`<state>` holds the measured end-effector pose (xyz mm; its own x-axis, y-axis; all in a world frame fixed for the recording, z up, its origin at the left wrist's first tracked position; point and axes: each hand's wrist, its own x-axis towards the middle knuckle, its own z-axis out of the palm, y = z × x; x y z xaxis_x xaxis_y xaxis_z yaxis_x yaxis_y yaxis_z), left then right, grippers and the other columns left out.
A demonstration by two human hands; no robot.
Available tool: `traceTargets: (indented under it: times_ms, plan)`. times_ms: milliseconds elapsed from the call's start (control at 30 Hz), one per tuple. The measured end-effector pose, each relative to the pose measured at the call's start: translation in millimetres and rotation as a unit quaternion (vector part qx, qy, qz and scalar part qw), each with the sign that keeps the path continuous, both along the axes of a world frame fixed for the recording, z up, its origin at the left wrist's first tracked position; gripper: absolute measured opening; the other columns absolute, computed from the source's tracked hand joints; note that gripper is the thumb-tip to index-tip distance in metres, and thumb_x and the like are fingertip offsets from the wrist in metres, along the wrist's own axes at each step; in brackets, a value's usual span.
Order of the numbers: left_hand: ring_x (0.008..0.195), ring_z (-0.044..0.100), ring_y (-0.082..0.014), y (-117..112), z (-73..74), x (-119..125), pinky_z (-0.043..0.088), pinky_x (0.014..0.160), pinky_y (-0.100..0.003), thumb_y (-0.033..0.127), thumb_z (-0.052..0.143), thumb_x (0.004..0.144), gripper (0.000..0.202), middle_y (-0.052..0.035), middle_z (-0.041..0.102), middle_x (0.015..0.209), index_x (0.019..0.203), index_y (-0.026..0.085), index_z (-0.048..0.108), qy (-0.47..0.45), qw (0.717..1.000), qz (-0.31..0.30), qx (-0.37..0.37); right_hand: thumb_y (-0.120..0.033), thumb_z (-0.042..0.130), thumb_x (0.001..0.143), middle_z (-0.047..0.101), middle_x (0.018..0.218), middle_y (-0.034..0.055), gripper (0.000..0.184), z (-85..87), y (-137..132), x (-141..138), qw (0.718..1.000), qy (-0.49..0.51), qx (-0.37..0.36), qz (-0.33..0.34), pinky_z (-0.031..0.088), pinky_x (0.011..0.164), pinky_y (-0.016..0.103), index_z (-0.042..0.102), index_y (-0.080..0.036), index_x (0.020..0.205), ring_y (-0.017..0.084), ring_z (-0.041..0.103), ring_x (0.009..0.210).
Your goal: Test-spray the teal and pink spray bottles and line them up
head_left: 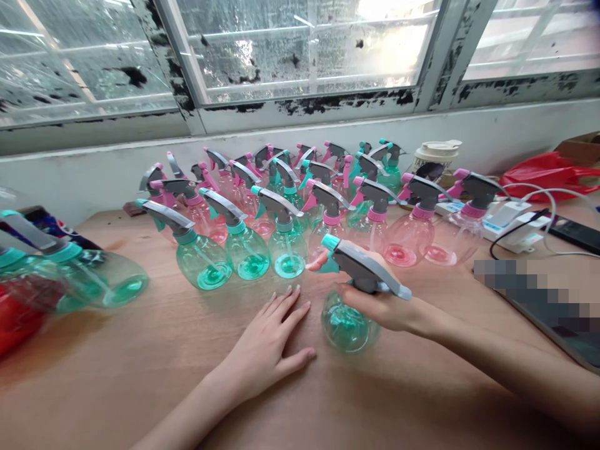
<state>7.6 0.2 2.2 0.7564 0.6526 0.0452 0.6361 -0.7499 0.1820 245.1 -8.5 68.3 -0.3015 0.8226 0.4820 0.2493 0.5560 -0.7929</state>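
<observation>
Teal spray bottle held at the trigger head

The right hand (379, 306) grips a teal spray bottle (349, 325) standing on the wooden table (140, 375). The left hand (267, 347) lies flat, fingers spread, beside it. Behind stand rows of teal and pink spray bottles (300, 206).

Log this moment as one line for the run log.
right hand: grips teal spray bottle at neck | left hand: flat on wooden table, empty | behind: rows of teal and pink spray bottles
</observation>
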Motion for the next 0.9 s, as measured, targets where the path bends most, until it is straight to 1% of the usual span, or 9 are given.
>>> traceTargets:
  times_ms: [133,200,367,467,567,667,767,900]
  plan:
    - [0.145,0.025,-0.0325,0.0,0.4,0.1,0.022,0.117,-0.051,0.056,0.052,0.095,0.066,-0.0102,0.026,0.159,0.149,0.021,0.039,-0.002,1.000,-0.001,-0.001,-0.010,0.053,0.074,0.052,0.065,-0.0048,0.022,0.3,-1.3,1.0,0.998,0.047,-0.028,0.040,0.048,0.059,0.028,0.057,-0.022,0.092,0.010,0.040,0.047]
    - [0.144,0.026,-0.0329,-0.3,0.7,0.4,0.022,0.117,-0.051,0.057,0.051,0.095,0.066,-0.0108,0.026,0.159,0.149,0.020,0.040,-0.004,1.000,-0.001,-0.004,-0.010,0.053,0.074,0.055,0.071,-0.0035,0.020,-0.3,-1.7,1.3,0.996,0.060,-0.038,0.048,0.049,0.060,0.028,0.055,-0.022,0.089,0.009,0.042,0.049]
    - [0.144,0.025,-0.0330,-0.6,0.9,0.8,0.022,0.117,-0.051,0.056,0.052,0.095,0.067,-0.0121,0.026,0.159,0.148,0.019,0.040,0.003,1.000,-0.001,-0.001,-0.011,0.055,0.075,0.058,0.074,-0.0021,0.016,-0.3,-1.9,1.9,0.995,0.063,-0.050,0.050,0.050,0.059,0.027,0.056,-0.022,0.086,0.011,0.048,0.053]
    - [0.145,0.025,-0.0320,0.1,0.6,0.3,0.023,0.117,-0.051,0.057,0.051,0.095,0.066,-0.0109,0.026,0.159,0.149,0.020,0.038,-0.001,1.000,-0.003,0.002,-0.011,0.055,0.076,0.062,0.082,0.0001,0.021,0.7,-2.5,2.4,0.997,0.049,-0.039,0.038,0.050,0.061,0.029,0.060,-0.022,0.093,0.013,0.054,0.058]
    - [0.145,0.025,-0.0316,0.7,0.7,0.1,0.023,0.117,-0.052,0.058,0.049,0.096,0.067,-0.0114,0.026,0.159,0.150,0.020,0.037,0.001,1.000,-0.004,0.003,-0.011,0.053,0.077,0.061,0.078,-0.0003,0.033,0.2,-3.1,2.7,0.999,0.031,-0.022,0.031,0.051,0.068,0.032,0.063,-0.024,0.106,0.015,0.056,0.061]
    - [0.145,0.024,-0.0317,0.6,1.2,0.3,0.023,0.117,-0.052,0.057,0.050,0.096,0.067,-0.0120,0.026,0.159,0.149,0.019,0.038,0.007,1.000,-0.003,0.006,-0.012,0.052,0.080,0.060,0.078,-0.0007,0.039,-2.3,-3.1,2.8,0.998,0.035,-0.017,0.040,0.052,0.071,0.033,0.062,-0.026,0.114,0.015,0.055,0.061]
    - [0.145,0.023,-0.0316,-0.1,1.2,0.3,0.022,0.117,-0.051,0.057,0.051,0.096,0.067,-0.0124,0.025,0.159,0.149,0.018,0.039,0.010,1.000,-0.004,0.008,-0.012,0.052,0.081,0.059,0.078,-0.0004,0.039,-4.4,-2.8,2.7,0.998,0.038,-0.014,0.043,0.052,0.074,0.034,0.062,-0.025,0.117,0.015,0.055,0.063]
    - [0.145,0.024,-0.0317,-0.2,0.0,0.2,0.022,0.117,-0.052,0.057,0.050,0.095,0.067,-0.0114,0.026,0.159,0.150,0.019,0.038,0.003,1.000,-0.005,0.006,-0.013,0.053,0.082,0.062,0.088,0.0028,0.035,-4.5,-2.3,2.5,0.999,0.028,-0.001,0.038,0.051,0.078,0.035,0.065,-0.023,0.114,0.018,0.058,0.074]
